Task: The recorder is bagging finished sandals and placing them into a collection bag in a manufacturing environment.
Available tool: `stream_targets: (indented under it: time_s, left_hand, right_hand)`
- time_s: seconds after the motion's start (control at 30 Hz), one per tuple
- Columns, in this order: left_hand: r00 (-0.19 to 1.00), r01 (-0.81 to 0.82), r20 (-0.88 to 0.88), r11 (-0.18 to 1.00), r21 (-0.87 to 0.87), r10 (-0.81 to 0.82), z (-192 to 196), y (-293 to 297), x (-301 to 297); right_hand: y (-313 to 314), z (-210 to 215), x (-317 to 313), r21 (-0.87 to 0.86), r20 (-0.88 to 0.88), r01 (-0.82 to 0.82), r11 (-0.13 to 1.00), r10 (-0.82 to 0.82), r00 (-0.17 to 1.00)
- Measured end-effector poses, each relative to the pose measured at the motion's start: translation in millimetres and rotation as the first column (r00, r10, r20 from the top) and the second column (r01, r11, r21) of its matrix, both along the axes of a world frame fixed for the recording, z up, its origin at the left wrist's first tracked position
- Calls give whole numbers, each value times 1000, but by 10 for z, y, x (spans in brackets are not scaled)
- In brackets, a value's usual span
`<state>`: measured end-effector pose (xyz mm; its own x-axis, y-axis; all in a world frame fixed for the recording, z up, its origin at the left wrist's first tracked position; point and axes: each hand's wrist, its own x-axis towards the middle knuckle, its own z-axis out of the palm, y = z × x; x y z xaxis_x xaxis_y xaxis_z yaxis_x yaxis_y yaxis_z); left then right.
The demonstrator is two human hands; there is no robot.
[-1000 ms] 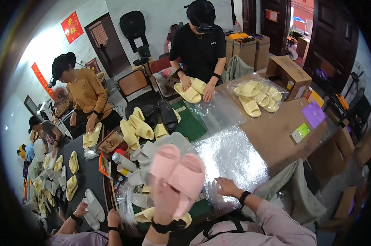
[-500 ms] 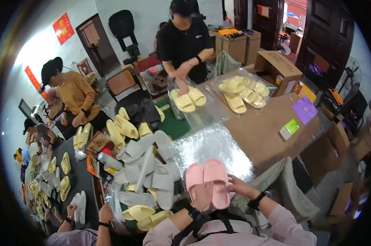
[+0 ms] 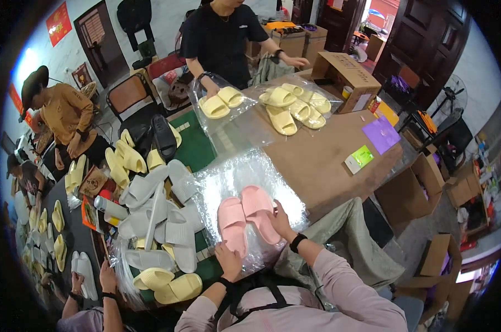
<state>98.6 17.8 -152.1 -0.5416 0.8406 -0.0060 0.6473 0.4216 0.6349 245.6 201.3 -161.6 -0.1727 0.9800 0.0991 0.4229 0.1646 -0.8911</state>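
Observation:
Two pink slide slippers lie sole-down on a stack of shiny transparent plastic bags (image 3: 212,182) at the table's near edge. My left hand (image 3: 229,260) grips the heel of the left pink slipper (image 3: 231,221), fingers bent around its end. At the outer side of the right pink slipper (image 3: 257,200), toward its heel, my right hand (image 3: 282,220) holds on with fingers and thumb. That slipper is angled, its heel swung out to the right. Close to my left hand, a heap of grey slippers (image 3: 179,229) and some yellow slippers (image 3: 178,288) fill the table's left part.
Across the table a person in black touches a bagged yellow pair (image 3: 215,107). More bagged yellow slippers (image 3: 297,106) lie beside an open carton (image 3: 347,80). Purple (image 3: 381,137) and green (image 3: 359,159) packets rest to the right. A grey-green cloth sack (image 3: 350,243) hangs near my right arm.
The pink slippers have been set lower and fanned apart. My left hand has moved from across them to the left one's heel. Across the table, the person has stretched an arm rightward.

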Motion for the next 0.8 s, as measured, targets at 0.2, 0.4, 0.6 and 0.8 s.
stream_targets:
  time_s: [0.2,0.4,0.6,0.8]
  left_hand:
    - [945,-109,320,988,111,68,-321,-129,-189]
    - [916,-2,400,996,84,-32,-355,-143,-242]
    - [853,130,493,985,115,-170,-437,-119,-357]
    - [784,567,-217,813,-132,-582,-157,-36,-230]
  right_hand:
    - [-396,63,-336,-66,333,-286,956,291,897]
    - [-391,-61,-531,208,533,-450,869,285,797]
    - [-331,217,-572,37,408,-468,883,414,814]
    - [-523,735,-53,-298,-240,-347,889,282,929]
